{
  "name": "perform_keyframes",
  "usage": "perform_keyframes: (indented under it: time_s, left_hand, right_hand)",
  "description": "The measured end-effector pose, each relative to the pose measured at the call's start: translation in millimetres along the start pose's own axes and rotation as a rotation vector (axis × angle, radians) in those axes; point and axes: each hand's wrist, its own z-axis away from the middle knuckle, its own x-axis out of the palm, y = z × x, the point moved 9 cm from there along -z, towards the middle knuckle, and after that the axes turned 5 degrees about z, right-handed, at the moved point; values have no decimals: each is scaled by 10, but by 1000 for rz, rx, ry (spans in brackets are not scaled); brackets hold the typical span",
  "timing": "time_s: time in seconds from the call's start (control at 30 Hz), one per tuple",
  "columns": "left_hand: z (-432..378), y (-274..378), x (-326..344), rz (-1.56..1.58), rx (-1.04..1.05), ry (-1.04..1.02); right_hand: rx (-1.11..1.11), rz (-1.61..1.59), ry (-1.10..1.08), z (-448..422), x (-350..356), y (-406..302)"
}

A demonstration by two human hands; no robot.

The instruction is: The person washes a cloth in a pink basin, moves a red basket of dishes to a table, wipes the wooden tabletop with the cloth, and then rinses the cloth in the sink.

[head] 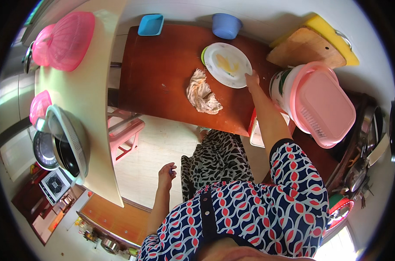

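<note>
A white oval plate [227,65] with yellowish residue on it is over the reddish-brown wooden table [152,75]. My right hand [252,79] grips its near right rim, the thumb over the edge. Part of a green item [203,56] shows from under the plate's left side. A crumpled, stained cloth [202,93] lies on the table just left of and nearer than the plate. My left hand [167,173] hangs low over the floor beside the patterned skirt, fingers curled; a small bluish spot shows at the fingers, and whether it holds something is unclear.
A blue square basin [151,24] and a blue round tub [226,26] stand at the far edge. Cutting boards [306,47] lean right, near pink plastic containers [328,107]. A pale panel [86,98] with pink baskets [72,40] stands left, above a pink stool [127,132].
</note>
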Motion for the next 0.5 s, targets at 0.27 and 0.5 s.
perform_keyframes:
  time_s: [0.27,0.5]
  left_hand:
    - [69,-95,161,-1,-80,69]
    - [166,-159,203,-60,-78,86]
  right_hand:
    - [84,-188,-99,-486,387,204]
    - [102,-127,-79,-218,657,-64]
